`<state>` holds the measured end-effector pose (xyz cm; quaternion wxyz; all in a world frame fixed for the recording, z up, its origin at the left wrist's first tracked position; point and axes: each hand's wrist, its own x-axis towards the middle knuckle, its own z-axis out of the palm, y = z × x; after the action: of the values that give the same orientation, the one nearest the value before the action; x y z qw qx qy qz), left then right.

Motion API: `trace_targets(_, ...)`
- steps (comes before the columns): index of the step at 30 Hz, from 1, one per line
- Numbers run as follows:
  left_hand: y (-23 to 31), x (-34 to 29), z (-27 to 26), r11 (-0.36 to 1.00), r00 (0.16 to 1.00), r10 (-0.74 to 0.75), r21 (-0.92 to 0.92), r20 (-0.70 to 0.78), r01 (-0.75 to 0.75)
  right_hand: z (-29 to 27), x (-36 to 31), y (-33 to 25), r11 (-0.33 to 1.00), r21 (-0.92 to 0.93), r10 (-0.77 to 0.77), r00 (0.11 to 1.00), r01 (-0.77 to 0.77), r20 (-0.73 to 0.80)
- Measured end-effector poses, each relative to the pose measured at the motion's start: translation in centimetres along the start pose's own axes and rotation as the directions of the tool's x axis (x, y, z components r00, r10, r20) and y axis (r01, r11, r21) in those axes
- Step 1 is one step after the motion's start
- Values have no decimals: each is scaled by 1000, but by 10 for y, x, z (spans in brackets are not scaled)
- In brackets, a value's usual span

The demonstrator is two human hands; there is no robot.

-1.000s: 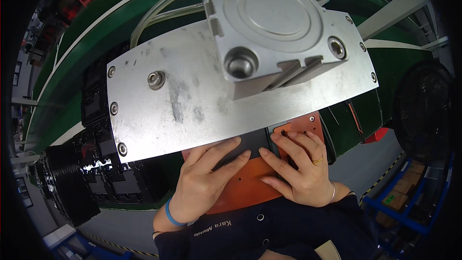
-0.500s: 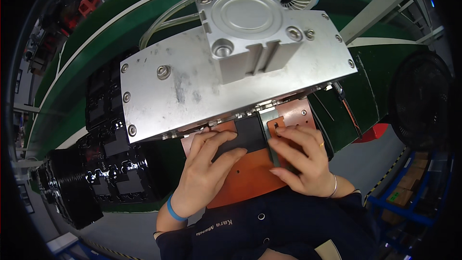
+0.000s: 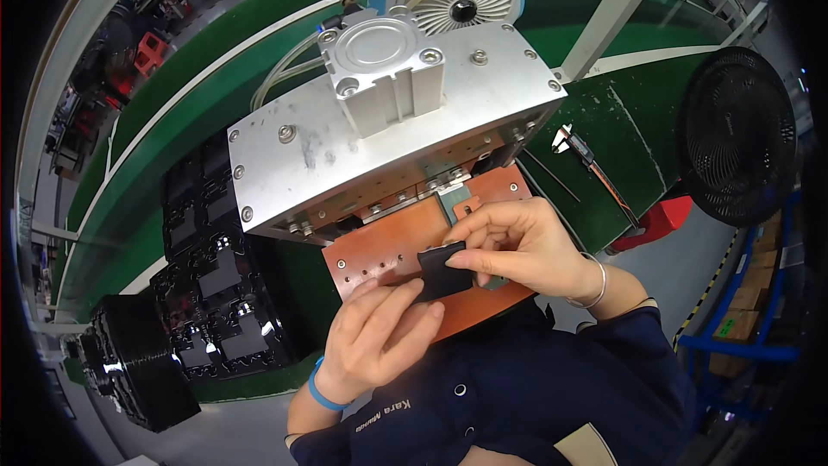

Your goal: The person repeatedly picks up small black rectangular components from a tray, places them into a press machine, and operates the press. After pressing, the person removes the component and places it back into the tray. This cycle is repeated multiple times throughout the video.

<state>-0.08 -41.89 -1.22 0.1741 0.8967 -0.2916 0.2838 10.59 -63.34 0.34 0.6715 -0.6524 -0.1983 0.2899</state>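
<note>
A thin, black rectangular piece (image 3: 444, 274) is lifted and tilted above the orange plate (image 3: 375, 240) of a metal press. My right hand (image 3: 522, 246) pinches its right side between thumb and fingers. At its lower left edge, my left hand (image 3: 379, 328) has its fingers bent round the corner, thumb below and index finger above. A small orange block with a slot (image 3: 466, 207) sits on the plate, just beyond the right fingers. What the piece is cannot be made out.
The press's silver top (image 3: 310, 164), with a square cylinder (image 3: 388, 78) on it, overhangs the plate. Black moulded trays (image 3: 228, 328) are stacked at left. A digital caliper (image 3: 595, 168) lies on the green table at right, near a black fan (image 3: 736, 134). A white fan (image 3: 463, 10) stands behind.
The black piece has come up off the orange plate, out from beneath the press edge and toward me. My right hand now grips it. The view has shifted, showing more under the press top.
</note>
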Motion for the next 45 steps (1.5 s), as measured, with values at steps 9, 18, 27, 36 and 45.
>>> trace_targets(9,-18,6,-20,315,739,-529,-712,417,627,2,-4,-8,747,-370,-508,833,553,219)
trace_targets(18,-27,4,-23,-329,533,-368,-642,762,692,-18,-8,-9,407,-532,-661,641,743,390)
trace_targets(27,-15,10,-18,-240,547,-617,-797,566,554,-167,-54,91,380,-847,-533,660,-372,-529)
trace_targets(36,-14,9,-6,-206,484,-697,-794,529,572,-204,-50,105,420,-766,-332,703,-486,-629)
trace_targets(45,-13,14,-7,-289,512,-632,-790,582,541,-191,-74,87,675,-680,-444,578,-287,-685)
